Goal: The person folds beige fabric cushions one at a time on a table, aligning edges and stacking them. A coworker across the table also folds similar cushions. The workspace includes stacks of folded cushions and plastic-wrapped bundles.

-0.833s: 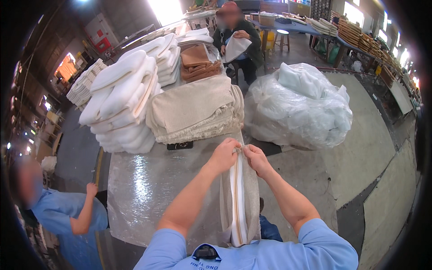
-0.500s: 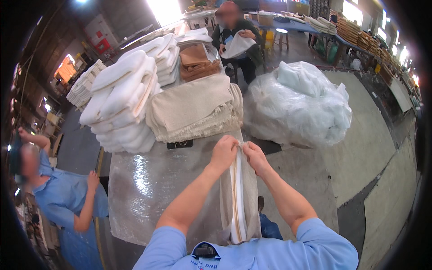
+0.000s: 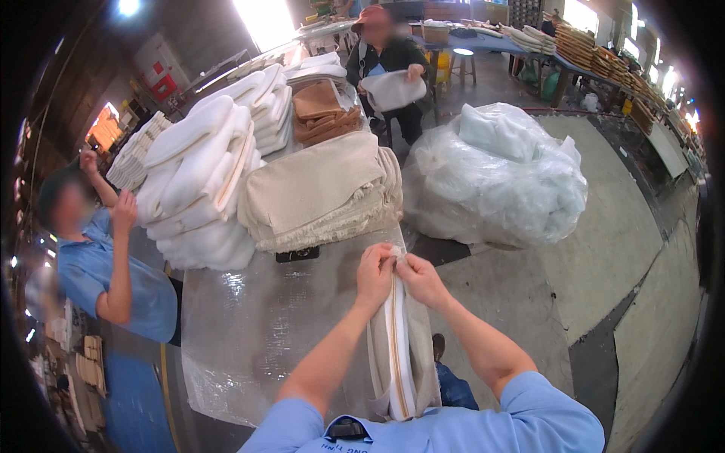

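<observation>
A long beige fabric cover [image 3: 424,370] with a white inner strip and a yellowish zipper [image 3: 396,340] stretches from my chest along the right side of the table. At its far end my left hand [image 3: 374,276] pinches the fabric with closed fingers. My right hand [image 3: 421,278] also pinches that end, its fingertips almost touching the left ones. A small whitish bit of material pokes up between the two hands. Just what lies under the fingertips is hidden. Beyond my hands a pile of folded beige fabric [image 3: 317,189] with frayed edges rests on the table.
Plastic film covers the table [image 3: 257,332]. A black flat object [image 3: 297,255] lies by the beige pile. White folded pieces [image 3: 200,166] and brown ones [image 3: 323,113] are stacked behind. A plastic-wrapped bundle [image 3: 498,181] stands right. One person [image 3: 121,272] stands left, another [image 3: 389,68] opposite.
My hands have come slightly nearer to me and closer together at the cover's end. The left person has straightened with both hands raised. The person opposite has shifted the white piece they hold.
</observation>
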A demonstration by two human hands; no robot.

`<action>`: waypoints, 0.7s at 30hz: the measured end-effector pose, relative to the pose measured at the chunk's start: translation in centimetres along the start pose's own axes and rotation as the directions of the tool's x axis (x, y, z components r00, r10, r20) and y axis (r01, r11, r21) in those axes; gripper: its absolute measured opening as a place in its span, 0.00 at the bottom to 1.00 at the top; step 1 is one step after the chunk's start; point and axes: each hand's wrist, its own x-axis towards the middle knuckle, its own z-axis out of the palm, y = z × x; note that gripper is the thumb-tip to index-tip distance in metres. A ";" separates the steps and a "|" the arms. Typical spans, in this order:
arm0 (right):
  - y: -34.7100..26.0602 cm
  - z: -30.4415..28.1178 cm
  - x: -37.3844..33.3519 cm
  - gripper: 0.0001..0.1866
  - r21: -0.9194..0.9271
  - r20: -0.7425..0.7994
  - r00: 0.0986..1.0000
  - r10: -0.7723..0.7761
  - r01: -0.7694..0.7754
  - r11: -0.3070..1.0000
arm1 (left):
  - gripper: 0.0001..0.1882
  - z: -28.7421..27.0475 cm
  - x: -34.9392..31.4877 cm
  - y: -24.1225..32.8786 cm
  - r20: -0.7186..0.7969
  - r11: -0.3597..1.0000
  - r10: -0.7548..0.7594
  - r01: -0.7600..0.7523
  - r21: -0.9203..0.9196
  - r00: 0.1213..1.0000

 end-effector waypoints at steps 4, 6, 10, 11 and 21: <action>-1.8 0.5 -1.8 0.13 -0.262 0.066 0.990 -0.123 0.136 0.955 | 0.04 0.2 -1.5 -0.2 -0.113 0.998 0.062 -0.059 0.030 0.992; -2.6 0.4 -2.5 0.13 -0.305 0.116 0.980 -0.160 0.188 0.934 | 0.04 0.2 -2.0 -0.1 -0.142 0.999 0.029 -0.032 -0.014 0.989; -2.6 0.7 -1.9 0.13 -0.363 0.198 0.953 -0.227 0.287 0.886 | 0.03 -0.4 -2.4 -0.6 -0.189 0.999 -0.001 -0.007 -0.042 0.982; -2.2 0.4 -1.6 0.14 -0.307 0.213 0.953 -0.215 0.274 0.911 | 0.03 -0.6 -2.4 -0.7 -0.191 0.999 -0.019 0.010 -0.049 0.981; 3.4 1.6 7.0 0.19 0.463 -0.039 0.993 -0.113 0.119 0.878 | 0.04 -1.3 -2.5 -0.6 -0.184 0.999 -0.053 0.051 -0.018 0.981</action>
